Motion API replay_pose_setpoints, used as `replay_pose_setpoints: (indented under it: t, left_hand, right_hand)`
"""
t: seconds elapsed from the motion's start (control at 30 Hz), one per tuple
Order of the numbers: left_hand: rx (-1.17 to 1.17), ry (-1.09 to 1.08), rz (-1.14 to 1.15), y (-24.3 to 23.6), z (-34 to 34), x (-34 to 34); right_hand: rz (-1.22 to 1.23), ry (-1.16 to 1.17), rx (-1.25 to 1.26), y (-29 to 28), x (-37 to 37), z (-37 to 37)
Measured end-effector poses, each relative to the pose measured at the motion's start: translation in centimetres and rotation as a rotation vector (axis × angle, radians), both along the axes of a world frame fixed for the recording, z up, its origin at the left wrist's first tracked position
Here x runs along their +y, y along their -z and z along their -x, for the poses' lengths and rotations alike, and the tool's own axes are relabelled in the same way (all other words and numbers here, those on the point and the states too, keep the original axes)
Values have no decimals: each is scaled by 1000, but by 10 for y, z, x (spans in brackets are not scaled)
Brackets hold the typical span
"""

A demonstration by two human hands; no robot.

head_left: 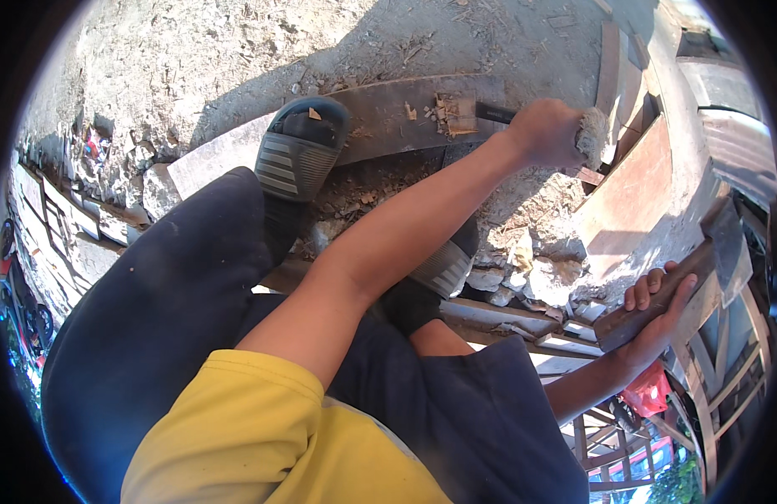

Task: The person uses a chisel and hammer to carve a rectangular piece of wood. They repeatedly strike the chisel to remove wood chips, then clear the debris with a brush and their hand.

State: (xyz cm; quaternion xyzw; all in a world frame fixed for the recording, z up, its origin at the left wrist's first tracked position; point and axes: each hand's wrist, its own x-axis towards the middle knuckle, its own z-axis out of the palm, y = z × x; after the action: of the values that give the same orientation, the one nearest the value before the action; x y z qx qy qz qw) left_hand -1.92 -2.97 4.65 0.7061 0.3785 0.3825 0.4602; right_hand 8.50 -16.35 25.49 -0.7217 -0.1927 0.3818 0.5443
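My left hand (549,134) is closed around the handle of a chisel (494,112), with a pale, frayed end showing past the fist. The chisel's dark shaft points left at a rough, lighter patch with loose chips on a long wooden plank (380,113). At the right, my right hand (661,315) is wrapped around a thick, dark brown wooden block (636,315), held apart from the chisel. My sandalled foot (304,147) is on the plank left of the chips. The other sandal (445,267) is partly hidden under my left forearm.
Broken stones (544,281) lie below my left hand. A reddish-brown board (627,202) slants beside them, with more planks (619,84) behind. Wooden framing (716,370) and a red plastic bag (648,388) are near my right arm. Sunlit rough ground (170,67) stretches at the far left.
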Motion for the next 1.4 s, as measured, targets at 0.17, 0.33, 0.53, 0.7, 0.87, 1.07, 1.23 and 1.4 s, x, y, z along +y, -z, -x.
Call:
replay_pose_setpoints:
  t: [0.17,0.33,0.53,0.7,0.87,1.07,1.23,1.4]
  left_hand:
    - [52,-32,17,4,-2,2]
    - [-1,-80,-31,14,-1,3]
    - [3,-42,27,8,-5,1]
    - [34,-70,-74,16,-9,3]
    - [40,5,59,8,-3,3]
    - [126,18,98,4,-21,4]
    - [188,3,95,0,-17,10]
    - [189,-11,86,13,-27,12]
  right_hand:
    - [190,-106,-203,47,20,37]
    - [511,-422,-231,31,21,40]
    - [6,-56,-164,-25,25,38]
    - [152,-58,-263,46,34,46]
    - [551,-308,-49,35,25,22]
    - [154,-24,-12,-4,22,-3]
    - [210,15,-46,52,45,4]
    - [536,-330,-18,68,32,-13]
